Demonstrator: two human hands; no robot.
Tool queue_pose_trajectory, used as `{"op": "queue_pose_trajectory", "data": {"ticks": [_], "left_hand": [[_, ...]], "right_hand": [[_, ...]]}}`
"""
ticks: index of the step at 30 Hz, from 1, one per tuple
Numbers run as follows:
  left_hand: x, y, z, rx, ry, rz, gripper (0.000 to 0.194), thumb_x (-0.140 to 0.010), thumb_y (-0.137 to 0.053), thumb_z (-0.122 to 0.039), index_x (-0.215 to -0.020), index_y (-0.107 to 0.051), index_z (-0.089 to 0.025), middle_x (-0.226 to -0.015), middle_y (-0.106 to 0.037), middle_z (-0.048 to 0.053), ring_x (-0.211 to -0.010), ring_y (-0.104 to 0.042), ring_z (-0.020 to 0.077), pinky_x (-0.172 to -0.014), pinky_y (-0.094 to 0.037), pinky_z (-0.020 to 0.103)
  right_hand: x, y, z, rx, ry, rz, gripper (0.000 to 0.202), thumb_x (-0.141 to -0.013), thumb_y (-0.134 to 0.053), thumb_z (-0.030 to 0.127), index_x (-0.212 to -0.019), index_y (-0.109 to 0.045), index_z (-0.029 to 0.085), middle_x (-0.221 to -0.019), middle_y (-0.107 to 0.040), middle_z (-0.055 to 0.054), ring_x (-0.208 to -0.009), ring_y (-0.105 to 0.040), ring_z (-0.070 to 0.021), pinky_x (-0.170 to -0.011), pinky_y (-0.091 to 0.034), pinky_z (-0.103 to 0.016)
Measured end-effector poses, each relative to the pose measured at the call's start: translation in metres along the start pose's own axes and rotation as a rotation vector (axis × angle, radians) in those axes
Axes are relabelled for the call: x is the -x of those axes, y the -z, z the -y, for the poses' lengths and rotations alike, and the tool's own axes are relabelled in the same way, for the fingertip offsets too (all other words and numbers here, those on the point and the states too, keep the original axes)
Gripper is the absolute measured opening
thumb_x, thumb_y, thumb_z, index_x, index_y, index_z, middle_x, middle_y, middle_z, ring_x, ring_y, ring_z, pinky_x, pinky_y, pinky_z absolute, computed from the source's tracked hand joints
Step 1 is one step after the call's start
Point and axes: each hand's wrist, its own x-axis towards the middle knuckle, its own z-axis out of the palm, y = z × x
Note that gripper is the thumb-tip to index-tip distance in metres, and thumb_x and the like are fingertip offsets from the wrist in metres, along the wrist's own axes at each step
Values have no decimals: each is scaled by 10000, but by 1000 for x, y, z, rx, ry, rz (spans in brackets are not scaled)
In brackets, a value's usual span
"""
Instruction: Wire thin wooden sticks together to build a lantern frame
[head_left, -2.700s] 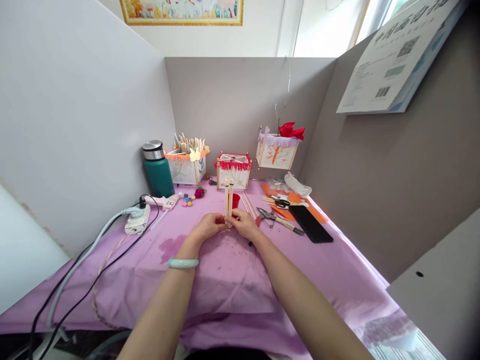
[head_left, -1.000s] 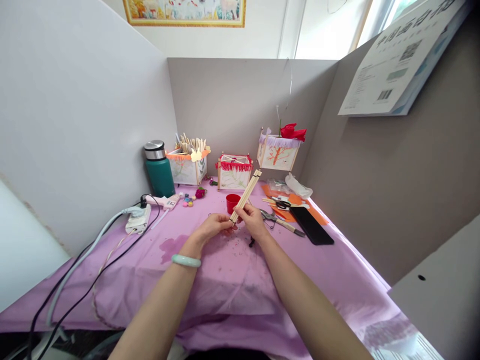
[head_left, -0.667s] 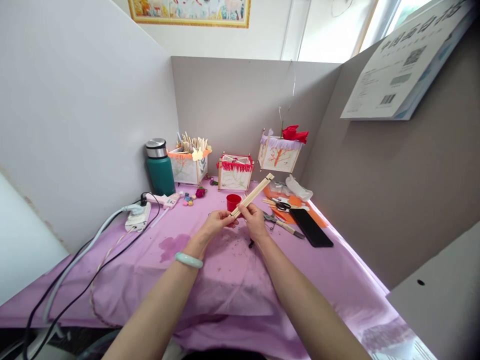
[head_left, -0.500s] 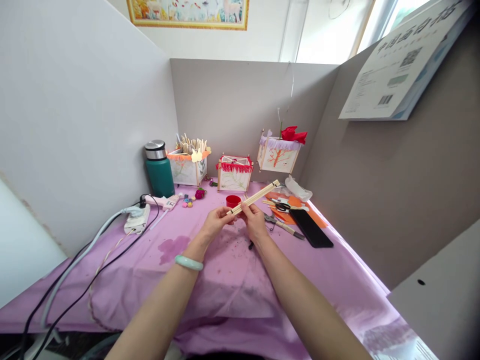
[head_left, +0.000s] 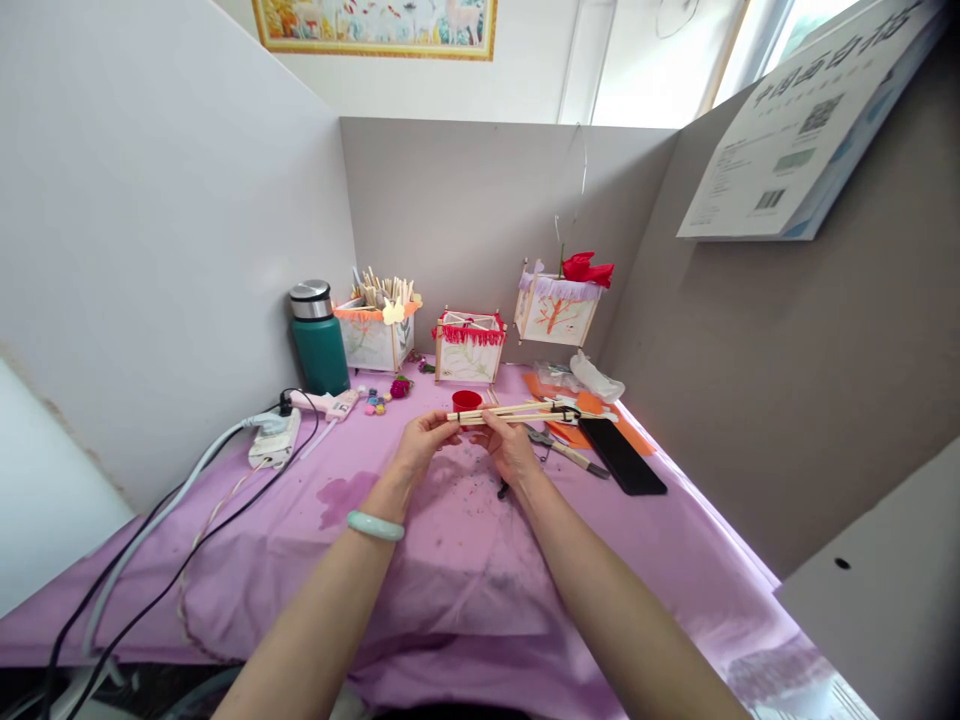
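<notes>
A bundle of thin wooden sticks (head_left: pixel 517 412), with dark ties near both ends, lies nearly level across my two hands above the table. My left hand (head_left: pixel 424 441) pinches its left end between thumb and fingers. Farther along, my right hand (head_left: pixel 510 448) grips the sticks near their middle, and the right end reaches out over the scissors (head_left: pixel 566 412). Just behind the bundle stands a red cup (head_left: pixel 466 400), partly covered by it. Pliers (head_left: pixel 547 441) and a knife-like tool with a pale handle (head_left: pixel 574 457) lie right of my right hand.
A black phone (head_left: pixel 622 456) and orange paper (head_left: pixel 637 432) lie at the right. Paper-sided stick boxes (head_left: pixel 470 358) and a green bottle (head_left: pixel 319 345) stand along the back. At the left are a pink glue gun (head_left: pixel 334 404), a power strip (head_left: pixel 274 440) and trailing cables.
The stick bundle has swung from a slant, right end raised, to almost level. Its right end has come down and moved right. Both hands keep hold, the left shifting slightly left.
</notes>
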Motion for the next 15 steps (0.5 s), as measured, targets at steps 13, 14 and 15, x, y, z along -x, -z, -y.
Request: {"op": "queue_pose_trajectory", "data": {"ticks": [13, 14, 15], "left_hand": [[1, -3, 1, -6, -70, 50, 330, -587, -779, -294, -812, -604, -127, -661, -644, -4, -536, -587, 104, -576, -504, 264], [0, -4, 1, -2, -69, 51, 324, -591, -777, -291, -814, -611, -125, -666, -646, -3, -539, -585, 102, -585, -509, 269], [0, -4, 2, -1, -64, 49, 319, -592, -777, -287, -814, -618, -123, -672, -650, -1, -540, -583, 101, -593, -514, 273]], "right_hand": [[0, -1, -6, 23, 103, -58, 290, -698, -717, 300, -948, -663, 161, -713, -707, -5, -562, -638, -127, -548, -545, -235], [1, -1, -6, 15, 100, -59, 291, -697, -718, 300, -947, -663, 161, -714, -707, -7, -564, -639, -128, -556, -548, -241], [1, -2, -7, 7, 96, -62, 292, -693, -721, 299, -944, -662, 160, -717, -707, -9, -568, -641, -131, -563, -552, -248]]}}
